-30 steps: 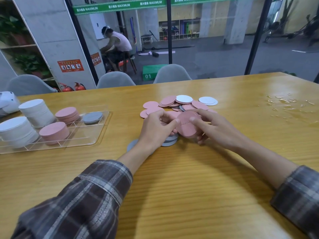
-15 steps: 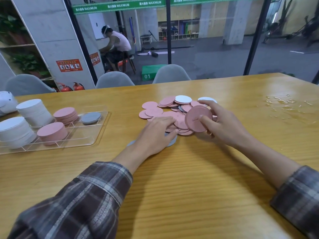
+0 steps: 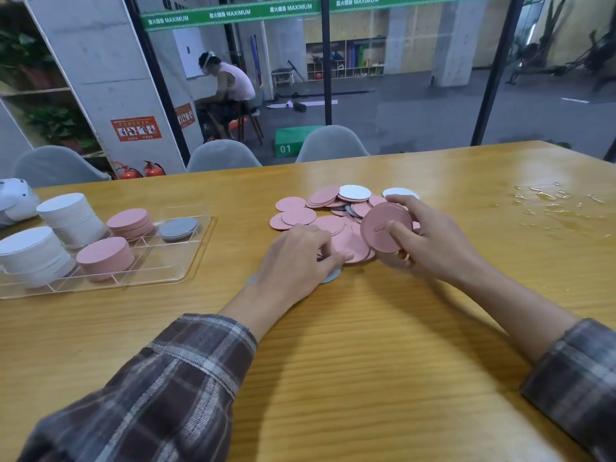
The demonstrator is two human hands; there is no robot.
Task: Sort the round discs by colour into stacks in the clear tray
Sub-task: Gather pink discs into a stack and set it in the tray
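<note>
Pink discs [image 3: 383, 228], tilted — right hand [image 3: 433, 248] gripping

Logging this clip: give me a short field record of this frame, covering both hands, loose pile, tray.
right hand: grips pink discs, tilted, above the loose pile
left hand: fingers curled at the pile's near edge; grip unclear
loose pile: mostly pink, some white and grey
clear tray: two white stacks, two pink stacks, one low grey stack
table: wet patch, far right
</note>
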